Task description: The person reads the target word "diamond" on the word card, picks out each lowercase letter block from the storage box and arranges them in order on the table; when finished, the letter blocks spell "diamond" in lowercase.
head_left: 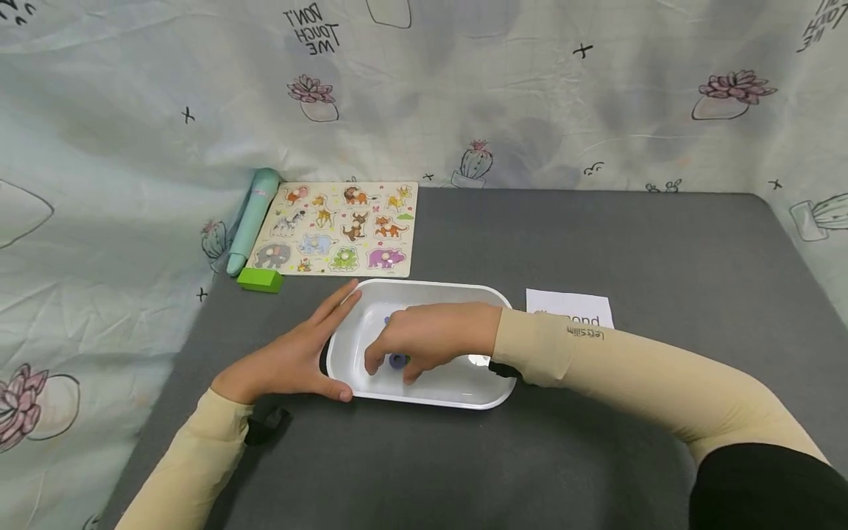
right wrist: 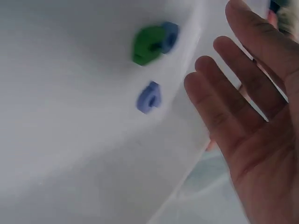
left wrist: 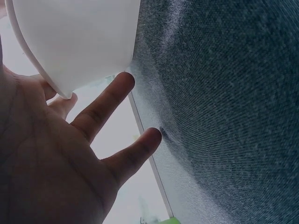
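Note:
A white tray [head_left: 450,396] lies on the grey table. My left hand [head_left: 294,357] spans its left end with fingers spread and straight, the thumb at the near corner, fingertips at the far one. In the left wrist view two fingers [left wrist: 105,105] stand outside the tray's wall. My right hand [head_left: 424,338] hangs over the tray with fingers pointing down, bent loosely. Nothing is between its fingers in the right wrist view. Inside the tray are a small green piece [right wrist: 148,45], a blue piece [right wrist: 171,37] beside it and another blue piece [right wrist: 148,98] with a hole.
Behind the tray lies an animal puzzle board [head_left: 334,228]. A teal marker-shaped tube [head_left: 255,221] leans along its left side, and a bright green block [head_left: 260,280] sits at the board's near left corner. A white paper [head_left: 570,305] with print is partly covered by my right sleeve.

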`<action>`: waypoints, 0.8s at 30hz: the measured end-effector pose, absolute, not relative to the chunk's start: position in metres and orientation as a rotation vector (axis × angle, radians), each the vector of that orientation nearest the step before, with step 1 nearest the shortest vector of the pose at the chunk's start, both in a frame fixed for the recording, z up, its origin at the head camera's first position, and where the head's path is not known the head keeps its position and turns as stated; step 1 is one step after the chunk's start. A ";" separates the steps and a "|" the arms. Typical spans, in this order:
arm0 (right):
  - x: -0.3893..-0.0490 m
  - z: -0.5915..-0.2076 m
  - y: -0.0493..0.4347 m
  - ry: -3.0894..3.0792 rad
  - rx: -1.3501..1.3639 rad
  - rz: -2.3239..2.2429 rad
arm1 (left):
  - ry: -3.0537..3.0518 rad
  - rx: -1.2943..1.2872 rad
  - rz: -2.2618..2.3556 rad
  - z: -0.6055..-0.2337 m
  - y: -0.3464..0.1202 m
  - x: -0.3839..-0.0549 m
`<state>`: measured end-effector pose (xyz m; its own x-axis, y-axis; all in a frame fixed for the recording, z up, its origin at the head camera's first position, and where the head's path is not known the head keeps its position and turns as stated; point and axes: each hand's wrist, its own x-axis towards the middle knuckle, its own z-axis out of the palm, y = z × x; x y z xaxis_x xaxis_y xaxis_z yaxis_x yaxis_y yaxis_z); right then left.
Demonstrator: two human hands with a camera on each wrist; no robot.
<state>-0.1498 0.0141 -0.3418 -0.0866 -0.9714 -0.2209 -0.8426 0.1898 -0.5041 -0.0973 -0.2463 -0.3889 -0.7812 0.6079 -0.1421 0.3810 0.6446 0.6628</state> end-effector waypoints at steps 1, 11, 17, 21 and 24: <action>-0.151 -0.346 0.012 1.962 -1.701 -0.331 | 2.512 0.788 0.900 -0.389 -0.246 -0.097; -0.155 -0.375 -0.004 1.965 -1.813 -0.275 | 2.512 0.809 0.901 -0.391 -0.248 -0.097; -0.154 -0.384 -0.007 2.046 -1.865 -0.298 | 2.511 0.821 0.907 -0.392 -0.248 -0.099; -0.152 -0.383 -0.007 2.095 -1.870 -0.276 | 2.503 0.814 0.918 -0.390 -0.247 -0.099; -0.150 -0.380 -0.007 2.151 -1.887 -0.220 | 2.500 0.807 0.917 -0.390 -0.246 -0.099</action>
